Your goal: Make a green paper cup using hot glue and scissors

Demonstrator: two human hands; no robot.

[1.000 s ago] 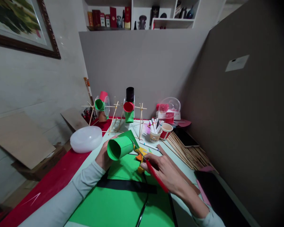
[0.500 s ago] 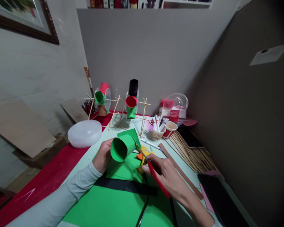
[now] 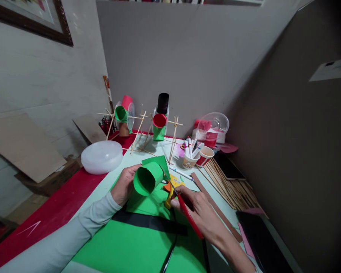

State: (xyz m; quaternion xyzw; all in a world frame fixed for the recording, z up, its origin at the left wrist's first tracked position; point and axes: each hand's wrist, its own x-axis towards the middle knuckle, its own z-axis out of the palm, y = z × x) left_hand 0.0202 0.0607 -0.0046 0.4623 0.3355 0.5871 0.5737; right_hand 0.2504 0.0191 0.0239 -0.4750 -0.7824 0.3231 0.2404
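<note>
My left hand is closed on a green paper tube, its fingers mostly behind it. A flat square of green paper stands out at the tube's far side. My right hand grips red-handled scissors, whose blades point up-left at the tube's right edge. Whether the blades touch the paper I cannot tell. Just beyond the scissors lies a yellow tool with an orange part, partly hidden. Under both hands lie green paper sheets and a black strip.
Two stick frames with paper-tube wheels stand at the back. A translucent bowl sits left. To the right are a cup of markers, another paper cup, bundled sticks, a brown strip and a black slab.
The view has tilted down slightly, shifting the scene a little. Both hands keep their hold on the tube and the scissors, with almost no movement.
</note>
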